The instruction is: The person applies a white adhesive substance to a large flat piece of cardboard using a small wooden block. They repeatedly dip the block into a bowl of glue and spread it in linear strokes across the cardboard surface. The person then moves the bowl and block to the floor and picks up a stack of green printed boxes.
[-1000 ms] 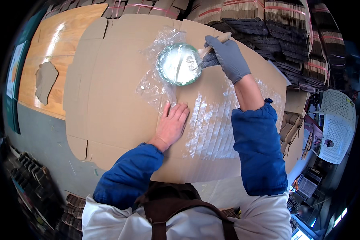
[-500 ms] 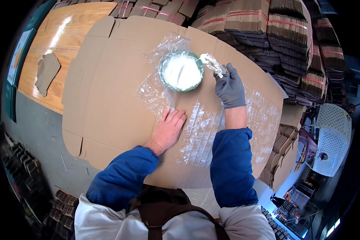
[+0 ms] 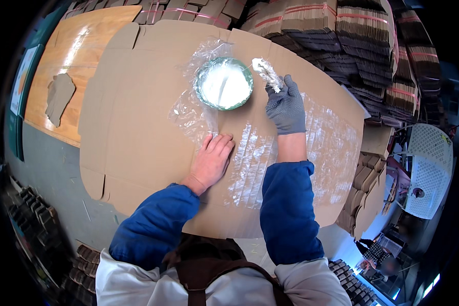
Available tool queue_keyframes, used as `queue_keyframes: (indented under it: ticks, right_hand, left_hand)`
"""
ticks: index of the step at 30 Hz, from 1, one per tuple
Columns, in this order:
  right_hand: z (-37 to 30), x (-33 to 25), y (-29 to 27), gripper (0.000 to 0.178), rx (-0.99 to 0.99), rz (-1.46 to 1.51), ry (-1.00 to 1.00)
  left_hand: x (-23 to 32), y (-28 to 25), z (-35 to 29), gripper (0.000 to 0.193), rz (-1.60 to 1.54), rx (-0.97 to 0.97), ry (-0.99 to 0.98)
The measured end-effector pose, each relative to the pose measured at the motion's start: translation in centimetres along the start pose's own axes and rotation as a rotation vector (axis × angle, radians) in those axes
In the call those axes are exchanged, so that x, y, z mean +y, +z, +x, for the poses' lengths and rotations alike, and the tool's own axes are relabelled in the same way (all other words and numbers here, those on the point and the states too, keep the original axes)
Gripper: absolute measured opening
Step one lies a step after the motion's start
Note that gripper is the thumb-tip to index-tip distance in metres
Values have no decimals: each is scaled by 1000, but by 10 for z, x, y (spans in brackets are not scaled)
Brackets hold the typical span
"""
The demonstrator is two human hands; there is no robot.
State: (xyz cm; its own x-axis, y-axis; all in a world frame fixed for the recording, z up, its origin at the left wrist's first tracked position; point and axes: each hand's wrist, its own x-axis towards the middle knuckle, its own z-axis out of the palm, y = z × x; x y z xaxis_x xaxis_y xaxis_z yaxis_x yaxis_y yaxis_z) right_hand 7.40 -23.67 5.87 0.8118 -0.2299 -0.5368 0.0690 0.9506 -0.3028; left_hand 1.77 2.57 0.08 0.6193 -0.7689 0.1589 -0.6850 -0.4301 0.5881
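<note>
The largest thing is the brown cardboard sheet (image 3: pixel 143 102); its near edge goes under both forearms, and its far right edge comes close to the tied cardboard stacks (image 3: pixel 311 30). Its left edge lies in front of the wooden board (image 3: pixel 94 41). On the right part of the sheet there is a shiny striped patch (image 3: pixel 334 153), which reaches under the right forearm. The clear plastic film (image 3: pixel 188 120) spreads beneath and around the green bowl (image 3: pixel 234 105), well inside the far edge. A wide stretch of brown surface is left of the film, giving open room on that side.

The right hand (image 3: pixel 285 107), in grey glove, is closed around the tool (image 3: pixel 266 74). The left hand (image 3: pixel 213 160), bare, lies palm down on the sheet, with fingers near together; I cannot tell if its fingertips touch the film. The smallest is the tool: its white, coated end points up and leftward, just beside the bowl's right rim, with a narrow gap between.
</note>
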Motion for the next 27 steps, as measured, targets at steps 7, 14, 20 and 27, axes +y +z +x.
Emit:
queue_keyframes:
  ticks: [7, 14, 20, 27]
  right_hand:
    - [-37, -28, 18, 23, -286, 252, 29]
    - [-88, -73, -73, 21, -141, -263, -370]
    - [-70, -33, -63, 16, 290, -1009, -677]
    - [-81, -36, -34, 15, 326, -1228, -760]
  left_hand:
    - [0, 4, -2, 46, 40, -7, 0]
    - [1, 7, -1, 50, 65, 4, 4]
    - [1, 8, 0, 51, 58, 4, 16]
    - [0, 6, -1, 51, 64, 3, 4]
